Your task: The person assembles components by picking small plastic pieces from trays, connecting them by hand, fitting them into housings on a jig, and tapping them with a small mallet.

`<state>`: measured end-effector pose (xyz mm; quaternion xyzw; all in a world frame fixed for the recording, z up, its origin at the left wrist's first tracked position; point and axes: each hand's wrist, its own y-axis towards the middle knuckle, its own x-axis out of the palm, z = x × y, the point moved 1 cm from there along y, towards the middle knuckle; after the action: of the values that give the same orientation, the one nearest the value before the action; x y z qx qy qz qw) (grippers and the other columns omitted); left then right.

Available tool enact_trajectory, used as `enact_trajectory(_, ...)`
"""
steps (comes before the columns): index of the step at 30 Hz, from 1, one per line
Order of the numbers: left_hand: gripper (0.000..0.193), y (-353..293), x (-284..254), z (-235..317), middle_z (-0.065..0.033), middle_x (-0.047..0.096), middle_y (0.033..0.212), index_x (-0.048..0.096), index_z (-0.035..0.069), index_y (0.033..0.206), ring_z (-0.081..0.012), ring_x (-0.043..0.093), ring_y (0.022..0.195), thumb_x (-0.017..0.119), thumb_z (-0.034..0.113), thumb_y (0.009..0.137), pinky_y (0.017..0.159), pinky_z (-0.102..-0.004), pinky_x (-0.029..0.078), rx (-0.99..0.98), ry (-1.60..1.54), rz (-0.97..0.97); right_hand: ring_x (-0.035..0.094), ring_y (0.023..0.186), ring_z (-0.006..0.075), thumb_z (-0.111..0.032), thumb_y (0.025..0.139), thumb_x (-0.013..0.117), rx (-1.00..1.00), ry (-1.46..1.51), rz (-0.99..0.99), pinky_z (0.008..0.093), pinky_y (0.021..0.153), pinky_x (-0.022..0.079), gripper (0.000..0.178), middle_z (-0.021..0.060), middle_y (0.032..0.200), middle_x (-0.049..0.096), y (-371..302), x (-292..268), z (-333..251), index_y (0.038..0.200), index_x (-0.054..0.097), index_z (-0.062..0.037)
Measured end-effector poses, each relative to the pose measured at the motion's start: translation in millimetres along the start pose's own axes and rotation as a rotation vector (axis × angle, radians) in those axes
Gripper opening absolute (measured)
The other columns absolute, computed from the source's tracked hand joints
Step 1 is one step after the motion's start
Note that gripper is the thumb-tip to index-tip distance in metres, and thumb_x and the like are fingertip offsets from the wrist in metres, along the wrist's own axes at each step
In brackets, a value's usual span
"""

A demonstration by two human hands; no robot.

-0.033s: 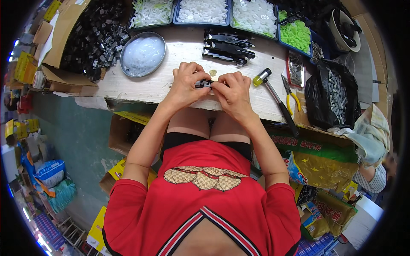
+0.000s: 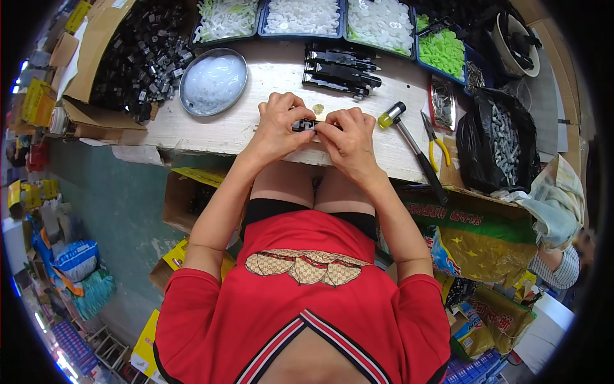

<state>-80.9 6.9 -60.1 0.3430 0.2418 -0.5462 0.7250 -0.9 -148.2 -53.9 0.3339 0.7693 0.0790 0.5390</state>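
Near the front edge of the white worktable [image 2: 268,67], both my hands close on one small black and grey assembly [image 2: 306,125]. My left hand [image 2: 279,127] grips its left end between thumb and curled fingers. At the other end, my right hand [image 2: 350,133] pinches it with thumb and fingertips. Much of the assembly is covered by my fingers, so its full shape is hidden. Beyond my hands, several long black assemblies [image 2: 342,70] lie side by side. A hammer [image 2: 412,144] with a yellow-and-black head rests to the right of my right hand.
Left of centre stands a round metal dish [image 2: 183,96] of whitish, glossy stuff. A carton [image 2: 96,57] of black parts is at far left. Trays [image 2: 346,24] of white and green pieces line the back. Right are yellow-handled pliers [image 2: 435,142] and a black bag [image 2: 470,137] of grey parts.
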Motion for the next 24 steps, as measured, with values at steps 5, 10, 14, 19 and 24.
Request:
enact_trajectory(5, 0.021, 13.3, -7.5, 13.3, -0.0044, 0.052, 0.092, 0.062, 0.011, 0.084, -0.0224, 0.044, 0.094, 0.068, 0.017, 0.064, 0.081, -0.0366, 0.029, 0.010, 0.112, -0.097, 0.048, 0.081, 0.0192, -0.011, 0.070, 0.066, 0.012, 0.017, 0.077, 0.0339, 0.074, 0.030, 0.014, -0.0009, 0.083, 0.055, 1.5, -13.1, 7.5, 0.084, 0.065, -0.0123)
enact_trajectory(10, 0.018, 40.2, -17.8, 37.2, -0.0057, 0.052, 0.083, 0.062, 0.011, 0.080, -0.0239, 0.045, 0.087, 0.066, 0.018, 0.064, 0.075, -0.0376, 0.030, 0.182, 0.524, -0.356, 0.047, 0.081, 0.0191, -0.009, 0.071, 0.065, 0.097, -0.001, 0.140, 0.0350, 0.072, 0.030, 0.012, -0.0007, 0.082, 0.054, -6.2, -43.2, 29.6, 0.082, 0.064, -0.0128)
enact_trajectory(14, 0.014, 107.3, -5.1, 64.8, -0.0061, 0.053, 0.079, 0.065, 0.011, 0.078, -0.0251, 0.048, 0.084, 0.068, 0.022, 0.069, 0.073, -0.0370, 0.032, 0.285, 0.384, -0.290, 0.048, 0.079, 0.0194, -0.009, 0.072, 0.064, 0.166, -0.045, 0.221, 0.0343, 0.071, 0.030, 0.012, -0.0002, 0.080, 0.054, -20.4, -64.5, 59.6, 0.083, 0.063, -0.0122)
enact_trajectory(19, 0.010, 222.3, 68.3, 87.0, -0.0093, 0.059, 0.083, 0.066, 0.008, 0.072, -0.0289, 0.054, 0.086, 0.062, 0.017, 0.070, 0.066, -0.0431, 0.040, 0.366, 0.346, -0.046, 0.050, 0.080, 0.0190, -0.008, 0.073, 0.063, 0.283, -0.093, 0.168, 0.0342, 0.071, 0.031, 0.012, 0.0002, 0.079, 0.055, -38.5, -86.2, 80.7, 0.084, 0.064, -0.0111)
enact_trajectory(24, 0.011, 262.4, 104.5, 104.0, -0.0087, 0.061, 0.084, 0.067, 0.007, 0.073, -0.0282, 0.055, 0.086, 0.059, 0.009, 0.066, 0.066, -0.0413, 0.041, 0.422, 0.688, 0.001, 0.052, 0.080, 0.0215, -0.009, 0.074, 0.062, 0.418, -0.215, 0.164, 0.0363, 0.068, 0.034, 0.007, 0.0024, 0.078, 0.055, -50.3, -110.3, 111.0, 0.082, 0.063, -0.0101)
